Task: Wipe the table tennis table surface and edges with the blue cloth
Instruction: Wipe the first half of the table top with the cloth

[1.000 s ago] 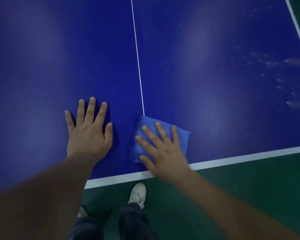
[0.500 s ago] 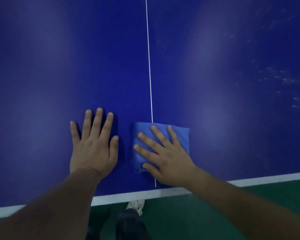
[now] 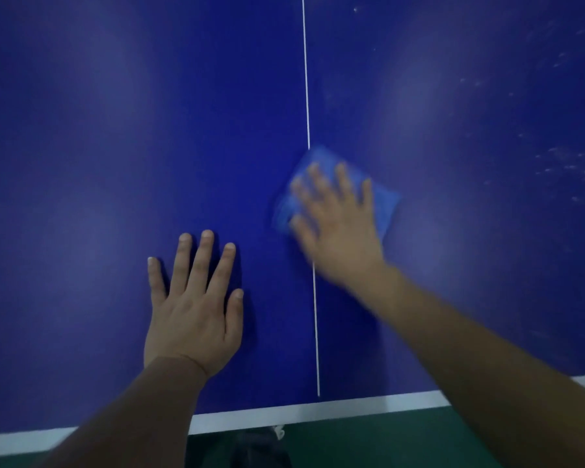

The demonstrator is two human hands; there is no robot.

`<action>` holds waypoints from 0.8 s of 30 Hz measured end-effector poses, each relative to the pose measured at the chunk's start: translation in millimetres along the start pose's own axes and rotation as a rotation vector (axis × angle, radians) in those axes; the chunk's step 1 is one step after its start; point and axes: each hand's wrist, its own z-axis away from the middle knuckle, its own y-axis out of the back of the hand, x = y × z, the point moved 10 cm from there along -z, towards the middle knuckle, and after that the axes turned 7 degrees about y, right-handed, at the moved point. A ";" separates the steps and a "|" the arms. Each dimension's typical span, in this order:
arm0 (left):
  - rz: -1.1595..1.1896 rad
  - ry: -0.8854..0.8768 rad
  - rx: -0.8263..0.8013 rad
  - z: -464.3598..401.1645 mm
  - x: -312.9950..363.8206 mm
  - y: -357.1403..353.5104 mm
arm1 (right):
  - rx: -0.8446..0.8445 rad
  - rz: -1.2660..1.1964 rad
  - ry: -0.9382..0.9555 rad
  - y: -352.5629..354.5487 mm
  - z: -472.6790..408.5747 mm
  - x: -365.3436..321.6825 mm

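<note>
Blue cloth (image 3: 384, 201), soft folded square under flat right hand (image 3: 338, 228)

Right hand (image 3: 338, 228) and cloth (image 3: 384, 201) farther up table (image 3: 115, 130).

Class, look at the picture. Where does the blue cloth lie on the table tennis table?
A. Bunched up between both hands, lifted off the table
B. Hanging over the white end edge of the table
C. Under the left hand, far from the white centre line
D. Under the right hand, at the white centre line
D: the right hand presses flat on the blue cloth, whose corner meets the white centre line; the left hand rests on bare table.
</note>
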 end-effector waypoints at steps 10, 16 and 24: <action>-0.002 0.008 -0.014 0.3 0.6 -2.0 | -0.029 -0.075 -0.841 23.4 47.5 247.6; -0.012 0.002 -0.022 -0.5 1.3 -1.7 | -0.048 0.040 0.059 -4.8 26.7 36.8; -0.012 0.001 -0.028 -0.9 -0.1 -4.3 | -0.094 -0.012 -0.527 14.6 24.5 198.8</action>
